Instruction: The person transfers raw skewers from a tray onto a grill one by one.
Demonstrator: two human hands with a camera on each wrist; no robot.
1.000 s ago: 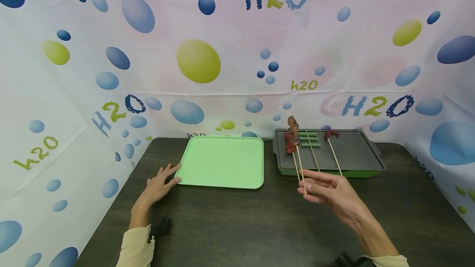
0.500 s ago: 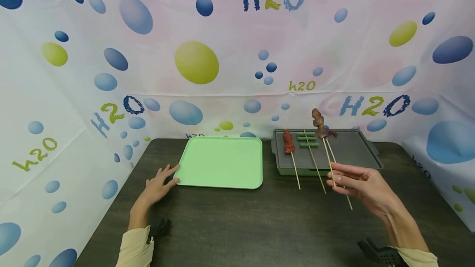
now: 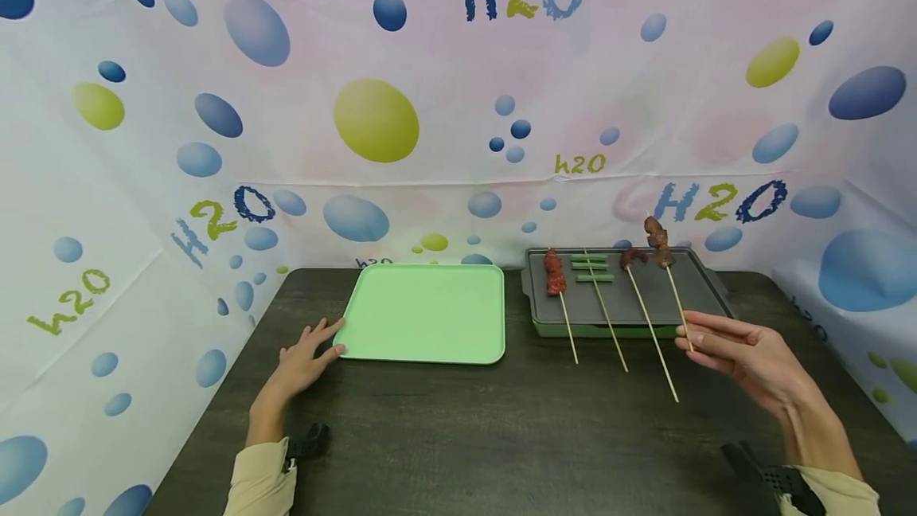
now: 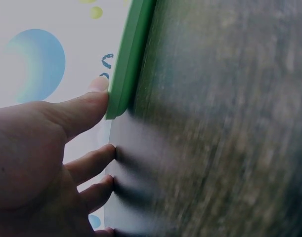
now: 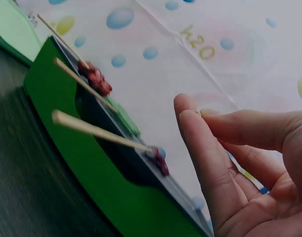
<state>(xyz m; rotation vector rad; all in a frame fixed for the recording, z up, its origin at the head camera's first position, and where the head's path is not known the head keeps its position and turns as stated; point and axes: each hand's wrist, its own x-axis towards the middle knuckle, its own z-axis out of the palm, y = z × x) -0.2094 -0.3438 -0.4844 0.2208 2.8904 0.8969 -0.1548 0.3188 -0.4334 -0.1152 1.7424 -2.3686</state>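
My right hand point(image 3: 755, 365) pinches the bare stick end of a brown meat skewer point(image 3: 658, 244) between thumb and fingers. The meat end points up and away over the right part of the grill pan point(image 3: 698, 297). On the pan, left to right, lie a red meat skewer point(image 3: 555, 273), a green vegetable skewer point(image 3: 594, 278) and a dark red curled-piece skewer point(image 3: 634, 258), their sticks jutting over its front edge. My left hand point(image 3: 299, 366) rests at the left edge of the light green tray point(image 3: 423, 315), fingers extended. In the left wrist view, the thumb point(image 4: 86, 108) touches the tray's rim.
A dark wooden table point(image 3: 458, 436) carries the tray at left and the green-sided pan at right. Behind them hangs a white curtain point(image 3: 444, 38) printed with blue and green dots. Black straps sit on both wrists.
My right hand has carried the brown meat skewer rightward, from above the red meat skewer past the dark red one. My left hand has stayed at the tray's edge.
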